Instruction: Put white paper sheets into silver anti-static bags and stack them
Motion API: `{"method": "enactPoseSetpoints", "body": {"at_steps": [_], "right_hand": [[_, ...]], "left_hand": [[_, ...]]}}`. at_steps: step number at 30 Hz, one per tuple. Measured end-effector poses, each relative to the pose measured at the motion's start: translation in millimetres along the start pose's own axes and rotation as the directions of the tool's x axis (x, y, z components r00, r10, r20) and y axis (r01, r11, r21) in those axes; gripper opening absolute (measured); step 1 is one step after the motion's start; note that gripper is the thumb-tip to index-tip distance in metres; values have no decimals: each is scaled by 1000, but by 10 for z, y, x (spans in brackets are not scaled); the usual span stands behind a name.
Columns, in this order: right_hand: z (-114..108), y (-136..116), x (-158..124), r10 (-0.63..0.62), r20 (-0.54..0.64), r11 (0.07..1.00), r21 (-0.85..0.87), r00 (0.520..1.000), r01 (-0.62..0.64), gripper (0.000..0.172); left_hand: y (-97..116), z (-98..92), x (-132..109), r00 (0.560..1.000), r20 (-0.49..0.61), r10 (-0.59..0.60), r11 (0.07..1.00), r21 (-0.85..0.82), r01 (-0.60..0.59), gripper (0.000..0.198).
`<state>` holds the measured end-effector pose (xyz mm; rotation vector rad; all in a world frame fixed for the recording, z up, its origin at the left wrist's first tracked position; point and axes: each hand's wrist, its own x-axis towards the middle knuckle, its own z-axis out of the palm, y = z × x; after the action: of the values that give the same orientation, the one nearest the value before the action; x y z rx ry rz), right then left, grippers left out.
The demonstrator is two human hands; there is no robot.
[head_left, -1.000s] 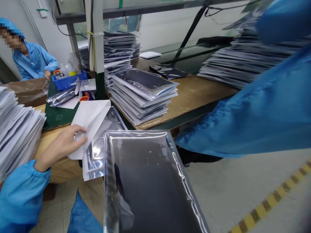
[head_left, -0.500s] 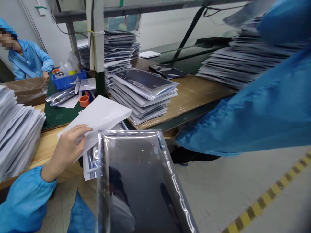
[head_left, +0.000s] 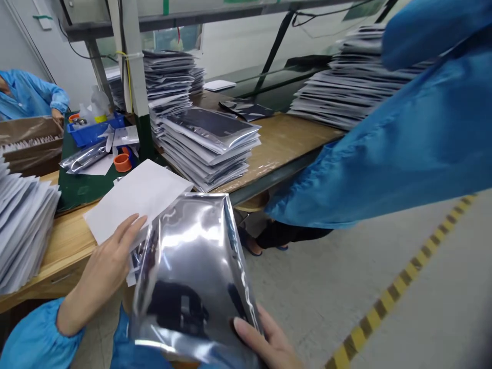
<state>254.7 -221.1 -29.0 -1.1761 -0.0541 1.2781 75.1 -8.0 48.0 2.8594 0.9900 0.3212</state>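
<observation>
Right hand [head_left: 267, 343] pinching a silver bag [head_left: 192, 266], left hand [head_left: 102, 274] on a white sheet [head_left: 130, 205] just beside it, grip impossible to call!

a grey floor [head_left: 319, 302] with yellow-and-black hazard tape [head_left: 378, 310] runs past wooden workbenches [head_left: 292, 138] below a white wall [head_left: 238, 36].
</observation>
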Motion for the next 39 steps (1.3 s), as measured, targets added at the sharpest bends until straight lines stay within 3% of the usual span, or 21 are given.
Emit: {"method": "enactPoseSetpoints", "body": {"at_steps": [2, 4, 7, 9, 12, 16, 19, 23, 27, 29, 31, 32, 34, 36, 37, 39], "right_hand": [[180, -93, 100, -40, 104, 997, 67, 994, 34, 42], [267, -143, 188, -84, 134, 994, 80, 987, 74, 43], [304, -133, 280, -147, 117, 986, 92, 982, 137, 44], [325, -85, 315, -188, 99, 980, 87, 977, 179, 41], [386, 5, 345, -198, 62, 978, 80, 978, 193, 41], [503, 60, 360, -160, 26, 980, 121, 987, 155, 46], [588, 54, 349, -141, -11, 973, 181, 990, 140, 46], [681, 118, 321, -163, -18, 963, 216, 987, 163, 44], [769, 294, 315, -239, 42, 966, 108, 970, 234, 44], [802, 382, 309, -258, 78, 966, 55, 963, 254, 46], [822, 472, 276, -270, 89, 963, 33, 959, 268, 49], [826, 527, 243, -275, 85, 961, 23, 958, 274, 51], [823, 675, 138, -278, 64, 960, -13, 958, 280, 53], [805, 871, -5, -248, 80, 965, -71, 966, 253, 54], [786, 975, -78, -221, 122, 967, -101, 968, 234, 55], [712, 1152, -183, -163, 290, 963, -162, 943, 216, 60]], "left_hand": [[6, 87, -121, 995, -101, -18, 999, 33, 21, 72], [-17, 180, -237, 971, -218, -96, 992, 56, 110, 59], [-60, 278, -392, 887, -336, -317, 936, 39, 349, 32], [-69, 310, -477, 835, -308, -457, 874, 20, 486, 11], [-38, 344, -569, 804, -217, -553, 831, -82, 550, 20], [75, 416, -627, 773, -240, -587, 789, -383, 481, 24], [178, 494, -643, 754, -307, -581, 770, -506, 388, 22], [287, 618, -700, 784, -418, -459, 849, -465, 249, 15], [377, 699, -846, 731, -560, -390, 900, -400, 174, 11], [422, 704, -929, 745, -535, -399, 872, -472, 128, 18], [463, 681, -990, 709, -470, -526, 730, -677, 93, 30], [481, 658, -1008, 652, -414, -636, 591, -804, 66, 34], [504, 589, -1022, 505, -180, -844, 199, -980, -18, 36], [506, 498, -1031, 379, 140, -915, -177, -982, -66, 40], [495, 449, -1046, 311, 277, -909, -308, -950, -55, 41], [441, 359, -1125, 168, 438, -883, -446, -895, -11, 35]]}}
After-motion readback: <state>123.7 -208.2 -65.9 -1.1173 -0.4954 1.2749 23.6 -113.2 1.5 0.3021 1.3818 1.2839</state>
